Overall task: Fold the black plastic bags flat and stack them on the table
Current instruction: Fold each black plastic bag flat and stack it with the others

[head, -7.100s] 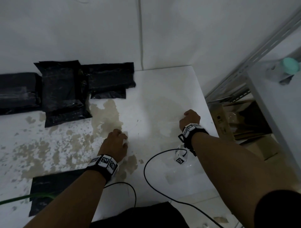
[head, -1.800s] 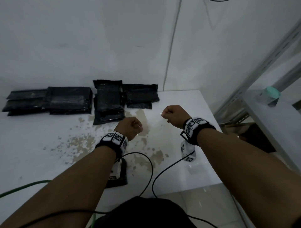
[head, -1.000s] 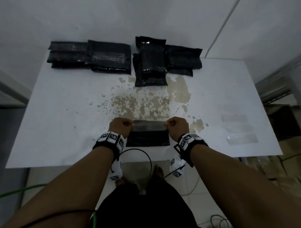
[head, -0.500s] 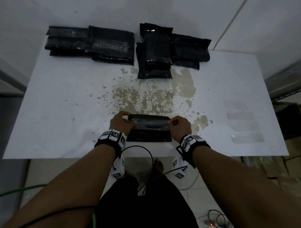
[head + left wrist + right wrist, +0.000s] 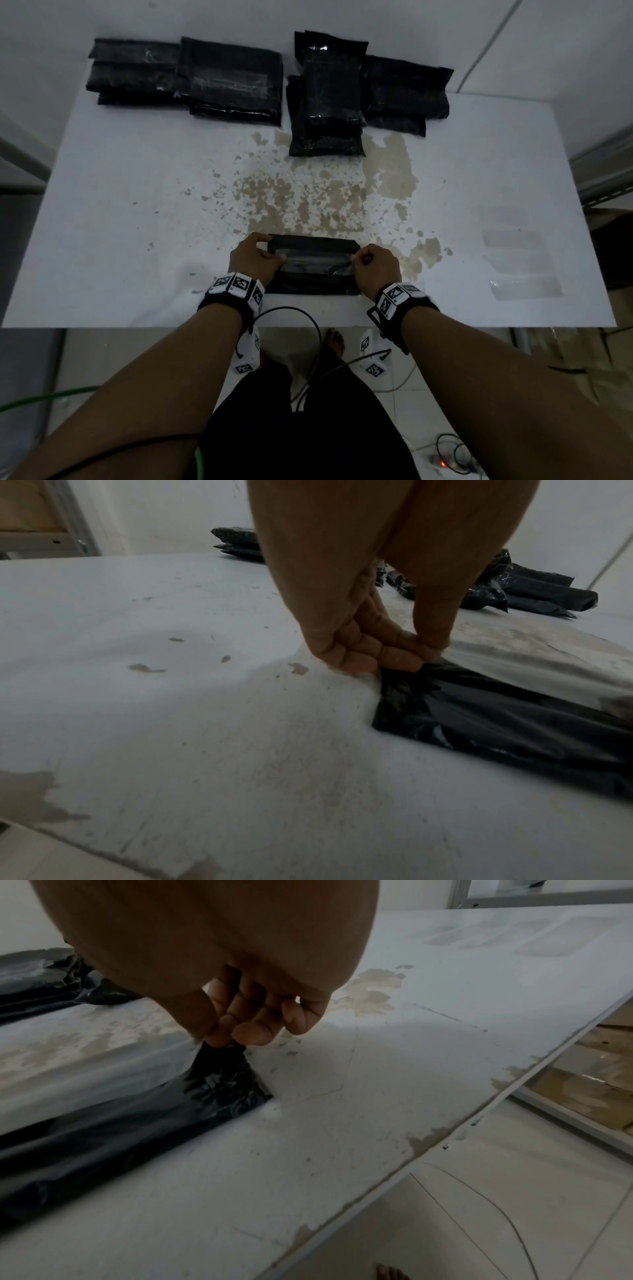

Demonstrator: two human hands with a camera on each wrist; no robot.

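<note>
At table's near edge | both hands (image 5: 253,258) pinch black bag (image 5: 313,274) ends

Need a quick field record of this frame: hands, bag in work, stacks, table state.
left hand: pinches the left end of the black bag
right hand: pinches the bag's right end
bag in work: lies at the near table edge, top flap lifted between the hands
stacks: folded black bags in piles along the far edge by the wall
table: white, brown worn patches mid-surface
clear strips: lying on the right side
</note>
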